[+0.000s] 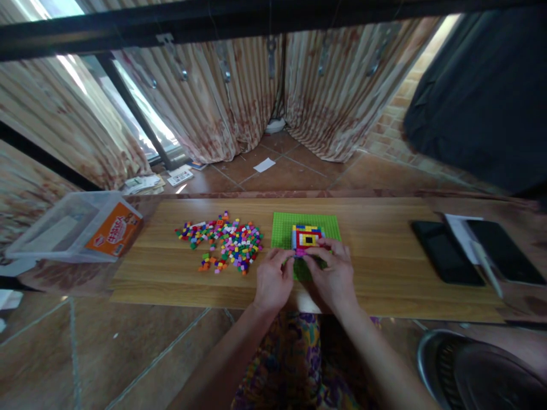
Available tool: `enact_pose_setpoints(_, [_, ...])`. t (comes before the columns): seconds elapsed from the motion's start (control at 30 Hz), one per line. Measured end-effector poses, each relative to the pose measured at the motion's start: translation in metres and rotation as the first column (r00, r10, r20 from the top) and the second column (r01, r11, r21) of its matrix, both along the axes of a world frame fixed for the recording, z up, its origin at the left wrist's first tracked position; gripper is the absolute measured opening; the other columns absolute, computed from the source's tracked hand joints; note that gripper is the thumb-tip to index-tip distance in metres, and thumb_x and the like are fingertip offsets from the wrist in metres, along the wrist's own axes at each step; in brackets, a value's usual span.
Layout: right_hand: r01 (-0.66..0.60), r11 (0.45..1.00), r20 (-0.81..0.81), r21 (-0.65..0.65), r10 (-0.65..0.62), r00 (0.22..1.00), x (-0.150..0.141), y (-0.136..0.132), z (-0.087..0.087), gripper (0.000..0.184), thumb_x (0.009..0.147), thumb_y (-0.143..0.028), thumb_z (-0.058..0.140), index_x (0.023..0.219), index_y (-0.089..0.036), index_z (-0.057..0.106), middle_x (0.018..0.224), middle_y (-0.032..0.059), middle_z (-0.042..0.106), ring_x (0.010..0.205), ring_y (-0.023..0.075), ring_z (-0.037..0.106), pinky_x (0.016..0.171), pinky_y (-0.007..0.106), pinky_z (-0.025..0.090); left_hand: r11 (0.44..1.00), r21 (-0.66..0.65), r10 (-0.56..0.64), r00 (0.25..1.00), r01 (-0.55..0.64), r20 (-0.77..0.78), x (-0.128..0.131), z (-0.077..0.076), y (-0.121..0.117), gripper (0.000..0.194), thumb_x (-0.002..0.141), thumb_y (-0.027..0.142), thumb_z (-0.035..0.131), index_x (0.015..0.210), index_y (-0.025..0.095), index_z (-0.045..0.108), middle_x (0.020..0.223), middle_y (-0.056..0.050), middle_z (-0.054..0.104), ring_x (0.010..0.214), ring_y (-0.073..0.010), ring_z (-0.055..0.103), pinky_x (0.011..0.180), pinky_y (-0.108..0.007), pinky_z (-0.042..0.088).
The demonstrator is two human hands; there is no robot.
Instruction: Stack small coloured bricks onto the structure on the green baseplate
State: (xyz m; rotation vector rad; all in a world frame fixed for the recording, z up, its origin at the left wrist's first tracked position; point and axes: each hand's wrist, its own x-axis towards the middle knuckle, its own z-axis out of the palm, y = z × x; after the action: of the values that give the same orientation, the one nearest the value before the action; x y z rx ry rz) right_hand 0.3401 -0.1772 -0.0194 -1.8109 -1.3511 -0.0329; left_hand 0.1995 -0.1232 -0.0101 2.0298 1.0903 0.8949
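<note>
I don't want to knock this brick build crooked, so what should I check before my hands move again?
1. Green baseplate lies flat on the wooden board: ok.
2. Left hand and right hand both at the brick build: ok.
3. Build's near edge in full view: not ok, fingers cover part.
4. Every brick pressed fully down: cannot tell, too small.
5. Loose bricks apart from the baseplate: ok, off to its left.
6. Loose bricks sorted by colour: not ok, mixed.
</note>
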Motion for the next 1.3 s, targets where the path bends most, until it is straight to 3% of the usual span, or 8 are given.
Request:
enact_pose_setpoints(0.3, [0.052,0.997,-0.143,0.065,-0.042,0.989,0.0,-0.001,-0.003,0.013,0.083,-0.034,0.066,0.084,-0.024,0.073,0.111,0.0077,0.063,0.104,0.0233,0.056,0.092,0.043,0.046,0.998,0.003,0.063,0.998,-0.063,0.006,0.011,0.001,0.002,0.013,0.091,0.019,0.058,0.089,0.019,0.071,0.085,-0.003,0.068,0.081,-0.014,0.062,0.073,-0.025,0.047])
enact_pose_setpoints(0.5, [0.211,0.975,-0.215,0.075,-0.191,0.958,0.004,-0.003,-0.003,0.03,0.088,-0.042,0.058,0.105,-0.02,0.069,0.116,0.0113,0.06,0.112,0.0249,0.054,0.099,0.046,0.043,0.982,-0.108,0.16,0.987,-0.156,0.024,0.013,0.0,0.005,0.014,0.091,0.024,0.056,0.088,0.017,0.068,0.084,-0.003,0.068,0.073,-0.0128,0.06,0.068,-0.025,0.045])
enact_pose_setpoints(0.73, [0.195,0.98,-0.081,-0.03,-0.197,0.977,-0.003,0.007,-0.012,0.053,0.088,-0.047,0.055,0.131,-0.016,0.053,0.134,0.0191,0.05,0.126,0.0312,0.044,0.103,0.054,0.038,0.946,-0.221,0.231,0.972,-0.237,-0.053,0.022,0.002,0.006,0.018,0.088,0.035,0.06,0.088,0.017,0.062,0.078,-0.001,0.065,0.065,-0.0127,0.056,0.065,-0.026,0.041])
enact_pose_setpoints(1.3, [0.167,0.986,-0.245,-0.009,-0.165,0.956,-0.017,0.012,-0.024,0.044,0.09,-0.045,0.05,0.125,-0.019,0.059,0.134,0.018,0.052,0.127,0.0293,0.047,0.104,0.053,0.039,0.96,-0.181,0.199,0.975,-0.215,-0.101,0.029,-0.001,0.007,0.012,0.088,0.029,0.061,0.084,0.017,0.061,0.083,-0.002,0.066,0.073,-0.0146,0.058,0.071,-0.028,0.043])
